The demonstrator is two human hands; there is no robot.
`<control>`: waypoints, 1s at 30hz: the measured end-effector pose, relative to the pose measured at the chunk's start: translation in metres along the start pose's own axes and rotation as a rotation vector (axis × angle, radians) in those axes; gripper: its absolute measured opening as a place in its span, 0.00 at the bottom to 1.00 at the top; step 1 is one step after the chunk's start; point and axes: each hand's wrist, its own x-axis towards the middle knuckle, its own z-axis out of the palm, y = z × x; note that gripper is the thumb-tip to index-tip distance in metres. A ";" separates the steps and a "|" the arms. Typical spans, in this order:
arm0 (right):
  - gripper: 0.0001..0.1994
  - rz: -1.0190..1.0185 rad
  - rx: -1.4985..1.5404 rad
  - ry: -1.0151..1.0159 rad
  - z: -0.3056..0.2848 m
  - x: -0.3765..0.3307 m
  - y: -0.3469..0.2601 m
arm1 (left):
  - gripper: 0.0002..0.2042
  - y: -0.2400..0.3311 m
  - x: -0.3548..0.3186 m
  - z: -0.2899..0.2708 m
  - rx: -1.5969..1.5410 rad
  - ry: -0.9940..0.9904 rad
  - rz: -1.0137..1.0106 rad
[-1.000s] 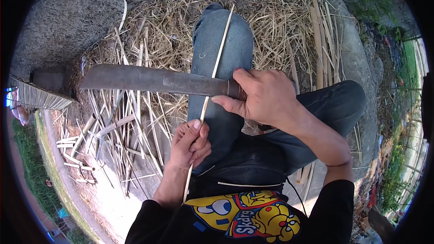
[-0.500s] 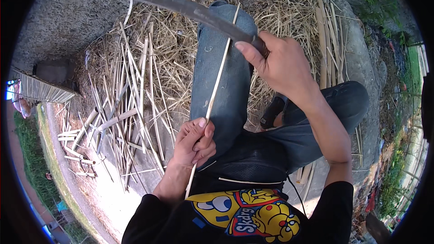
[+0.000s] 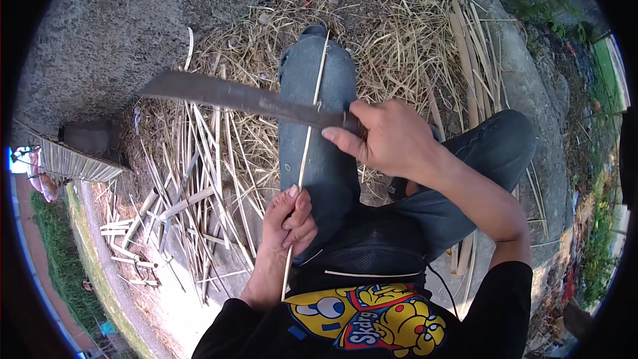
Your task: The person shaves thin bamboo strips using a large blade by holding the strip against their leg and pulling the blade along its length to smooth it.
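Straw (image 3: 392, 40) backs apparent scraping of bamboo strip (image 3: 306, 153).
Left fingers (image 3: 302, 225) pinch it, right fingers (image 3: 347, 143) clench machete (image 3: 246, 98); steadiness needed next.

Machete (image 3: 246, 100) across pale strip (image 3: 305, 156)

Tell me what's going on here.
A seated person is handling a thin pale strip with a long, broad-bladed knife. The left hand grips the strip near its lower end, with the rest lying along a denim-clad leg. The right hand holds the knife by its handle, the blade crossing over the strip; whether it touches is unclear. Loose strips and short pieces lie to the left, and dry shavings cover the ground beyond.
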 end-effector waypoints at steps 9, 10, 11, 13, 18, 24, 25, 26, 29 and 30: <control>0.37 0.339 0.051 0.291 -0.051 0.057 0.064 | 0.18 -0.004 -0.013 0.011 0.301 -0.021 0.113; 0.37 0.350 0.097 0.344 -0.057 0.055 0.080 | 0.18 -0.001 -0.013 0.013 0.309 -0.048 0.131; 0.35 0.384 0.196 0.388 -0.059 0.048 0.095 | 0.18 0.005 -0.013 0.013 0.545 -0.004 0.276; 0.30 0.477 0.486 0.433 -0.073 0.028 0.102 | 0.18 0.018 -0.010 0.021 0.902 0.104 0.543; 0.20 0.438 0.859 0.512 -0.086 0.003 0.084 | 0.18 0.051 0.004 0.057 1.107 0.135 0.764; 0.15 0.438 0.860 0.465 -0.073 -0.005 0.094 | 0.17 0.060 0.010 0.072 1.091 0.088 0.888; 0.14 0.443 0.770 0.436 -0.071 -0.007 0.097 | 0.17 0.060 0.010 0.072 1.098 0.091 0.890; 0.12 0.447 0.680 0.407 -0.070 -0.007 0.100 | 0.17 0.061 0.009 0.073 1.105 0.095 0.891; 0.11 0.423 0.611 0.414 -0.063 -0.006 0.102 | 0.17 0.060 0.009 0.073 1.086 0.076 0.902; 0.11 0.415 0.560 0.412 -0.062 -0.005 0.100 | 0.17 0.059 0.010 0.073 1.074 0.066 0.900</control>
